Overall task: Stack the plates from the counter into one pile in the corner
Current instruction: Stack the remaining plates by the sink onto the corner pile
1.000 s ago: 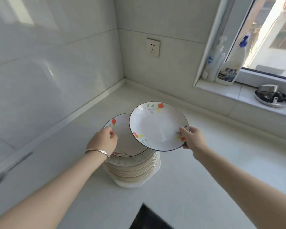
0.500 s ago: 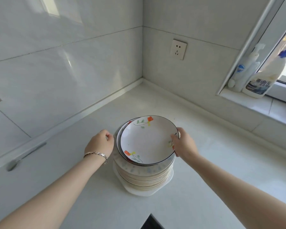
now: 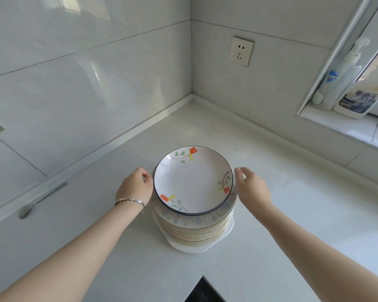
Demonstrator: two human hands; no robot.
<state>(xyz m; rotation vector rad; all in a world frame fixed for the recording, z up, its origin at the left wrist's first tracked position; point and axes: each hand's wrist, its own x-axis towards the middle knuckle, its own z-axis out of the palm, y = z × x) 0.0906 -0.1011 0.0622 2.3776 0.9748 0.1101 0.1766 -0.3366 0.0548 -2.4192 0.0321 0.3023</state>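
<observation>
A pile of several plates [image 3: 194,229] stands on the white counter [image 3: 282,236], a little out from the wall corner [image 3: 191,99]. On top lies a white plate with a dark rim and orange flowers [image 3: 193,182], level and centred. My left hand [image 3: 135,188], with a bracelet on the wrist, has its fingers curled against the pile's left rim. My right hand [image 3: 251,188] is beside the right rim with its fingers apart, holding nothing.
A metal spoon [image 3: 42,199] lies on the counter at the left by the wall. A wall socket [image 3: 241,51] sits above the corner. Two cleaning bottles [image 3: 356,99] stand on the window sill at the right. A dark edge [image 3: 205,293] shows at the bottom.
The flowered plate that my right hand carried has come down onto the pile and been let go. The right hand's fingers have opened beside the rim. My left hand stayed at the left rim.
</observation>
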